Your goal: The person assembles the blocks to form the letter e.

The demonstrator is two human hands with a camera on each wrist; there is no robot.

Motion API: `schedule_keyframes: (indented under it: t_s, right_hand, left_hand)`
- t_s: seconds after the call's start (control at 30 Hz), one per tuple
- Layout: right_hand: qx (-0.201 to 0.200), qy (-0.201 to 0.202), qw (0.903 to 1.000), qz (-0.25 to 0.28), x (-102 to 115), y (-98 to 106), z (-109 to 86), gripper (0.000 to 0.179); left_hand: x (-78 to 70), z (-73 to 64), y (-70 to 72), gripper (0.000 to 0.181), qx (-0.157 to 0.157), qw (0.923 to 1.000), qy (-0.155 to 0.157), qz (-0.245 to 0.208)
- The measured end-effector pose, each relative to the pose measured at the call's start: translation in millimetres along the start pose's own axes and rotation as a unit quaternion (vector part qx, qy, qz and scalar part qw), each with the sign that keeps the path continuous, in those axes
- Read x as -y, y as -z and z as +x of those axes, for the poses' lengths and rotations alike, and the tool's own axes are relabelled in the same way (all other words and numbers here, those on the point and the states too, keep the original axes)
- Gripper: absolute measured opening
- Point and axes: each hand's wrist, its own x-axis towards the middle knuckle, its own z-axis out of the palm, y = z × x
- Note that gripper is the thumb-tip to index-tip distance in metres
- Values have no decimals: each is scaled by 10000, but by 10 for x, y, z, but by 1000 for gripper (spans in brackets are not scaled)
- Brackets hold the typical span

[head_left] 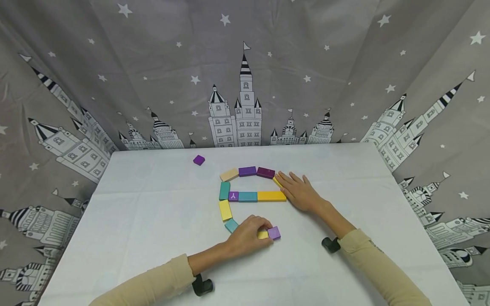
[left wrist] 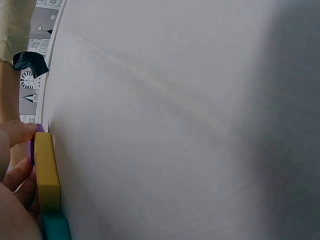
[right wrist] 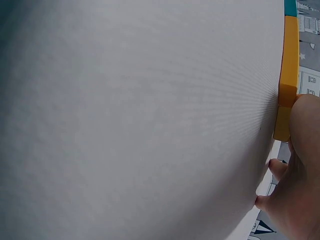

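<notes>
Colored blocks lie on the white cloth in the shape of a letter "e". My left hand (head_left: 249, 234) pinches a light purple block (head_left: 274, 233) between thumb and fingers at the lower end of the curve. A yellow block (left wrist: 46, 167) touches it, with a teal block (left wrist: 56, 226) beyond. My right hand (head_left: 300, 192) lies with straight fingers over a yellow block (head_left: 277, 182) at the upper right of the curve, hiding part of it. Beside its palm is the end of the long orange-yellow block (head_left: 271, 196) of the crossbar.
A loose purple block (head_left: 199, 160) lies near the table's back edge. Along the curve sit a tan block (head_left: 229, 174), a violet block (head_left: 247, 171), a maroon block (head_left: 266, 172) and a pale yellow block (head_left: 225, 211). A grey castle-print curtain (head_left: 153, 76) hangs behind the table.
</notes>
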Motion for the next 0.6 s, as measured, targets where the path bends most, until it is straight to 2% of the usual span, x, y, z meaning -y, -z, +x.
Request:
schedule_keyframes:
  t_s: [0.23, 0.6]
  right_hand:
    - [-8, 35, 10000, 20, -2, -4, -1, 54]
    - [-40, 42, 10000, 1, -3, -8, -4, 54]
  left_hand:
    - [11, -4, -29, 30, -38, 9992, -203, 338]
    - [-4, -9, -24, 30, -33, 9985, -269, 478]
